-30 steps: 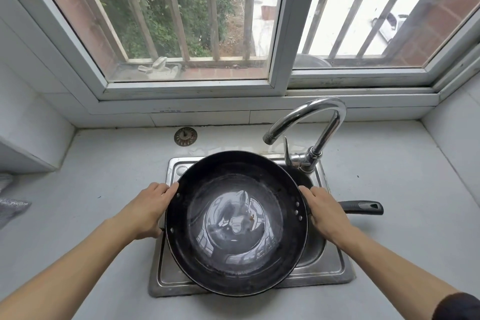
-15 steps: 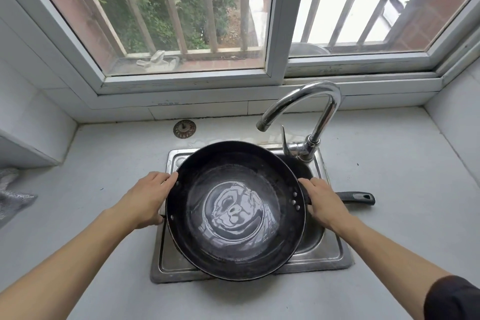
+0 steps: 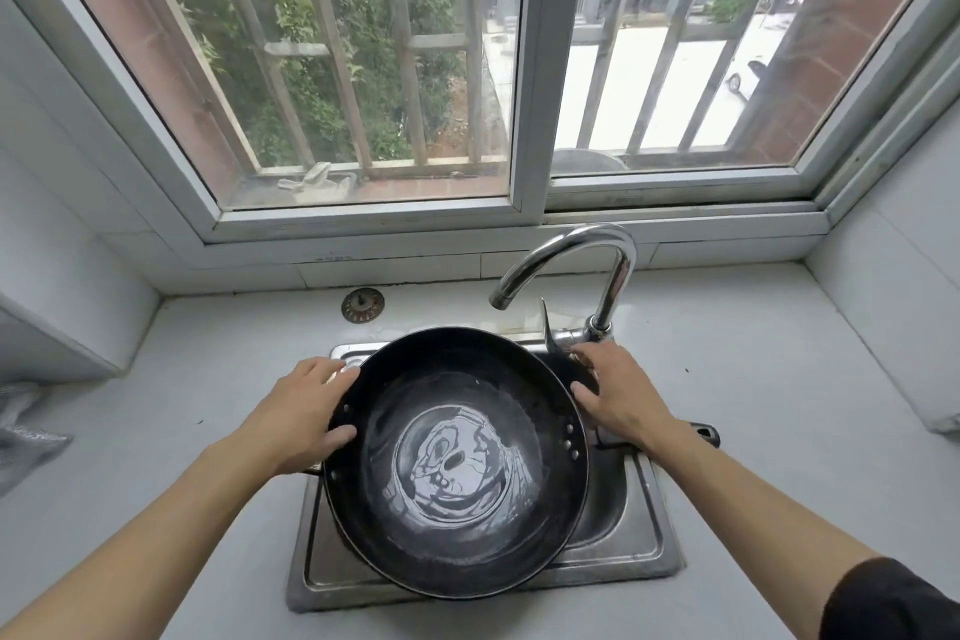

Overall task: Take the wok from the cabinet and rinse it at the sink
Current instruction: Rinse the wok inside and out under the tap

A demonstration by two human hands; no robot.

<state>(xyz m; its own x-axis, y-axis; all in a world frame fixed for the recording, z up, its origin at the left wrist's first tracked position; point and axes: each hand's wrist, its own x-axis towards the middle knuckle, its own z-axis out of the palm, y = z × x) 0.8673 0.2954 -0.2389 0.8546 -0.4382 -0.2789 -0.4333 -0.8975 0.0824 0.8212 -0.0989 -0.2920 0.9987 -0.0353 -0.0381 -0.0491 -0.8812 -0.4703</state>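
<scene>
My left hand grips the wok rim over the sink; water pools inside. My right hand hovers, fingers relaxed, beside the tap.

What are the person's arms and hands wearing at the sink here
Both hands, left hand and right hand, are bare: no gloves, rings or watch show. The left forearm is uncovered to the frame edge. A dark sleeve covers the right upper arm at the lower right corner.
</scene>
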